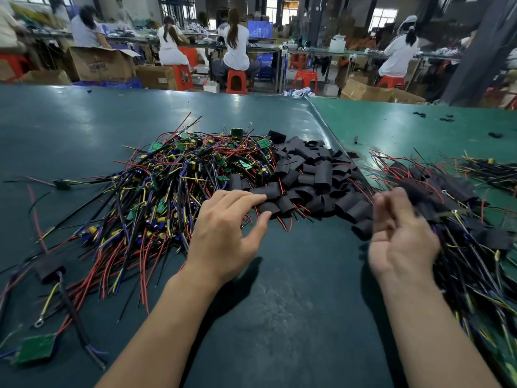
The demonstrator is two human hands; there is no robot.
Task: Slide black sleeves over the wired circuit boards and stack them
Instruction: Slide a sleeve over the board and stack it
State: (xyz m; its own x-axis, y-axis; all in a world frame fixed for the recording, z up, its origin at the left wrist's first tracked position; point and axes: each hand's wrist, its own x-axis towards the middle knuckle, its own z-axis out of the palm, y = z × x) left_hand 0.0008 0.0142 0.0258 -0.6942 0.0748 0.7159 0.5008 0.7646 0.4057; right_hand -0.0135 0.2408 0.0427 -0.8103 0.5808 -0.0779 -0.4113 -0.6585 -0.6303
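Observation:
A big tangle of wired circuit boards (173, 180) with red, black, yellow and purple leads covers the left middle of the green table mat. Right of it lies a heap of loose black sleeves (316, 175). A stack of sleeved boards (461, 219) spreads along the right side. My left hand (226, 233) reaches palm-down to the near edge of the sleeve heap, fingertips touching a sleeve, thumb apart. My right hand (400, 236) is blurred, fingers relaxed and spread, at the left edge of the sleeved stack, holding nothing.
A single sleeved board (50, 268) and a bare green board (36, 348) lie at the near left. The mat's seam (333, 135) runs diagonally behind the heaps. Several people sit on red stools at benches beyond the table, among cardboard boxes.

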